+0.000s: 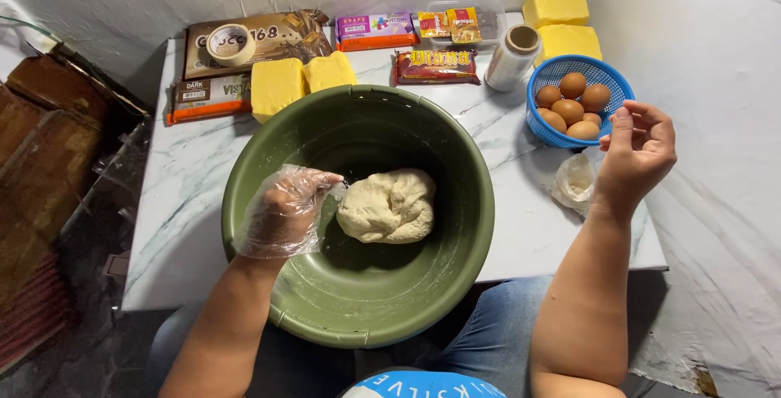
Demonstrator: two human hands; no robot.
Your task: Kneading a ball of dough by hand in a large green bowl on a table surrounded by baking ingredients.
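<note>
A large green bowl (285,154) sits on the marble table (187,194) in front of me. Inside it lies a pale lump of dough (389,206). My left hand (286,209), in a clear plastic glove, rests inside the bowl with its fingers curled, just left of the dough and nearly touching it. My right hand (637,151) is bare and raised over the table's right edge beside a blue basket (543,80) of brown eggs (573,107). Its fingers are loosely curled and nothing is in them. A crumpled clear plastic piece (574,182) lies just below that hand.
Along the table's back edge lie chocolate packets (244,40), yellow butter blocks (277,85), more yellow blocks (561,24), a wrapped bar (436,65), small packets (374,30) and a roll of film (511,56). White sheeting covers the walls. My knees are under the table.
</note>
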